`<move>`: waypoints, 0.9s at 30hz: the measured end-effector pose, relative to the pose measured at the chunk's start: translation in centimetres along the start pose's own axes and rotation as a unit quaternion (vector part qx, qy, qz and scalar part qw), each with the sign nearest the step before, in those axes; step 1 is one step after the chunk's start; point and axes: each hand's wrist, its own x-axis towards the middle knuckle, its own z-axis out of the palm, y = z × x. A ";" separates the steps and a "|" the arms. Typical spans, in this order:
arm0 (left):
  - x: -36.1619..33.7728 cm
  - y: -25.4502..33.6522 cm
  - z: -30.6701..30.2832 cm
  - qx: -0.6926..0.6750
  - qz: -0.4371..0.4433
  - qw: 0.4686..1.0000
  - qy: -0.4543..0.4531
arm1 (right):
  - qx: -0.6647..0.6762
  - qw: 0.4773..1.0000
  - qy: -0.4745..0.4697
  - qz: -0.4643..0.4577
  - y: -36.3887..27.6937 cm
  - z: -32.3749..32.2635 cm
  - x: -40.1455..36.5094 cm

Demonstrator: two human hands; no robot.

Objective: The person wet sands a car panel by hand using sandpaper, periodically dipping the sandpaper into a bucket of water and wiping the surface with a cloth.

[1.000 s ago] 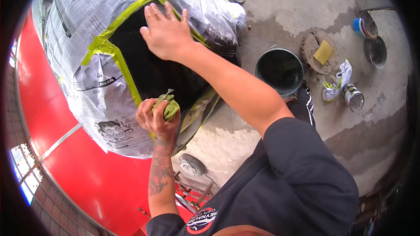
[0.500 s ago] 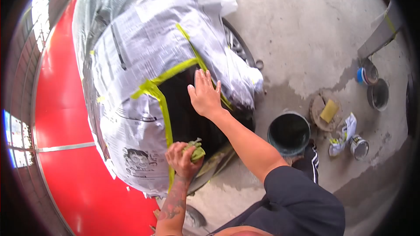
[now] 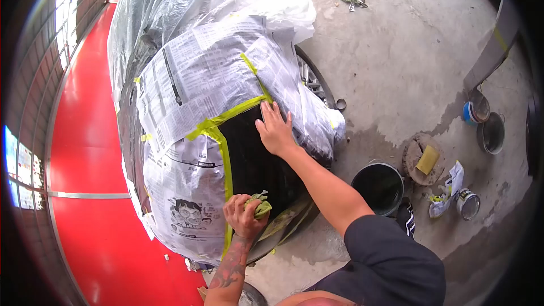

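A black car body panel shows between strips of yellow-green masking tape and sheets of newspaper. My right hand lies flat on the panel with fingers spread, its fingertips by the tape at the upper corner. Lower down, beside the left tape strip, my left hand is closed around a crumpled wad of yellow-green tape. Newspaper and clear plastic sheeting cover the rest of the car in view.
On the concrete floor to the right stand a dark bucket, a round block with a yellow sponge, a tin and more pails. Scrap paper and tape lie nearby. A red surface is at left.
The view has shifted, so the car and floor items sit slightly lower and to the right. Both hands keep nearly the same places on the panel, the left still around the wad.
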 end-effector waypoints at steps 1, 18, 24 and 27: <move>0.0 0.0 0.1 0.000 0.000 1.000 -0.002 | -0.006 1.000 -0.004 0.003 0.5 0.0 -1.4; -0.4 -0.7 0.8 0.034 0.031 0.999 -0.021 | 0.051 0.997 0.056 0.032 1.9 1.3 -10.3; -1.0 -0.9 0.9 0.036 0.039 0.998 -0.024 | 0.056 0.996 0.072 0.016 1.7 1.4 -8.3; -0.9 -1.1 1.2 0.039 0.044 0.998 -0.024 | 0.044 0.997 0.031 0.058 4.9 1.5 -14.4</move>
